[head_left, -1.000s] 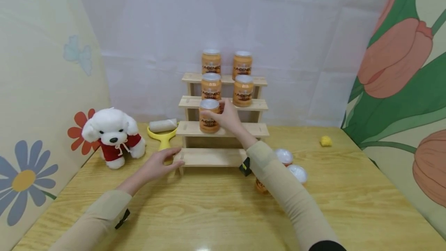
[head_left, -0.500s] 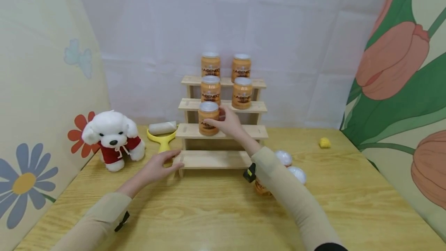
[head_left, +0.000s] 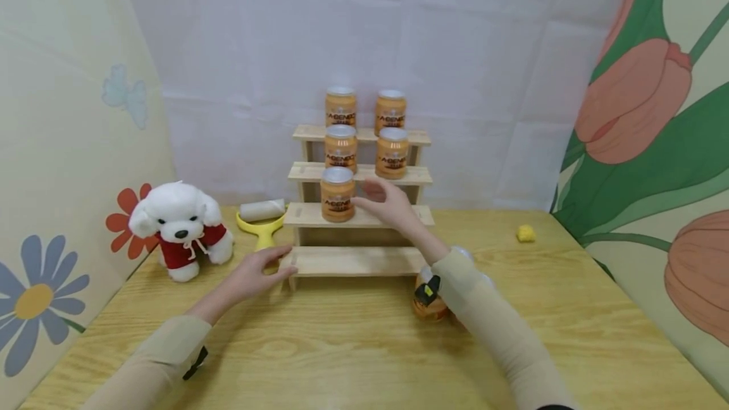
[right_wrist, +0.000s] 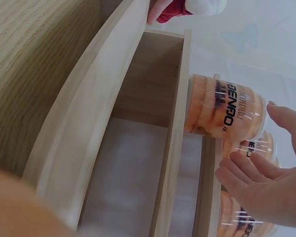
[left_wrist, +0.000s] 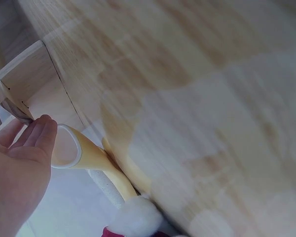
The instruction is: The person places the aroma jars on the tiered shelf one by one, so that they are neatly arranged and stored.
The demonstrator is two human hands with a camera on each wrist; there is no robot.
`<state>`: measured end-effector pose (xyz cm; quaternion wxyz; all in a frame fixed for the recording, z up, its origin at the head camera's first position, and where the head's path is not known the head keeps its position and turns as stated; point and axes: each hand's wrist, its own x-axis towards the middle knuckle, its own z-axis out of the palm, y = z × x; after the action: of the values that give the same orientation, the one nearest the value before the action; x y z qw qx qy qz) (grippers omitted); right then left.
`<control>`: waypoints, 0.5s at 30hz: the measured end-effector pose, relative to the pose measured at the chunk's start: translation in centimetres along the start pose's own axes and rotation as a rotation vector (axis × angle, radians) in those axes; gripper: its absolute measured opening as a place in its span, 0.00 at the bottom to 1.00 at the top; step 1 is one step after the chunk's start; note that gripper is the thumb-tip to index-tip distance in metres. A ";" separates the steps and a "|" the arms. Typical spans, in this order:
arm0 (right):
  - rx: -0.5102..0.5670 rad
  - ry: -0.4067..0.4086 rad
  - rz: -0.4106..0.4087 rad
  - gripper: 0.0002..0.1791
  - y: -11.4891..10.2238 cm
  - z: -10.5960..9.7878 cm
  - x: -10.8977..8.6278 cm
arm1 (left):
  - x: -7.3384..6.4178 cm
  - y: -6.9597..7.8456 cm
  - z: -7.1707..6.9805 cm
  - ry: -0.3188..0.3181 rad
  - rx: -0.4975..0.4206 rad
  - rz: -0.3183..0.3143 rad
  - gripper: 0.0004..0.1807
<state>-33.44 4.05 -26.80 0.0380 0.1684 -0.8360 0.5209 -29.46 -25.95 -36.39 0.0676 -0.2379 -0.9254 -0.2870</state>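
A four-step wooden display stand stands on the table. My left hand holds the left end of its lowest step, thumb at the front edge and fingers behind. An orange jar with a silver lid stands upright at the left of the second step up. Just right of this jar is my right hand, its thumb and fingers spread apart with nothing between them. The right wrist view shows the thumb tip near the lid of the jar. Two matching jars stand on each of the two upper steps.
Several more jars stand on the table at the right, partly behind my right forearm. Left of the stand are a white plush dog in red and a yellow-handled tool with a pale roller. A small yellow object lies far right.
My right hand has let go of the jar on the second step and drawn back to the right. The jar stays in place. My left hand keeps its place at the stand.
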 end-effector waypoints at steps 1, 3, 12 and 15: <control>-0.004 -0.005 0.004 0.37 0.1 -0.3 -0.2 | 0.0 0.0 0.0 -0.002 0.000 -0.005 0.34; -0.010 -0.014 0.005 0.38 0.2 -0.8 -0.7 | 0.0 -0.1 0.0 -0.005 -0.003 -0.009 0.34; -0.048 -0.077 -0.041 0.31 0.6 -4.2 -3.5 | 0.0 -0.2 0.2 -0.007 -0.007 -0.008 0.34; -0.073 -0.087 -0.039 0.30 1.1 -5.5 -4.5 | 0.0 -0.1 0.1 -0.012 -0.009 -0.010 0.35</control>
<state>-30.16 10.44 -26.31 0.0178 0.2055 -0.8520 0.4812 -29.54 -25.96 -36.51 0.0595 -0.2351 -0.9257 -0.2902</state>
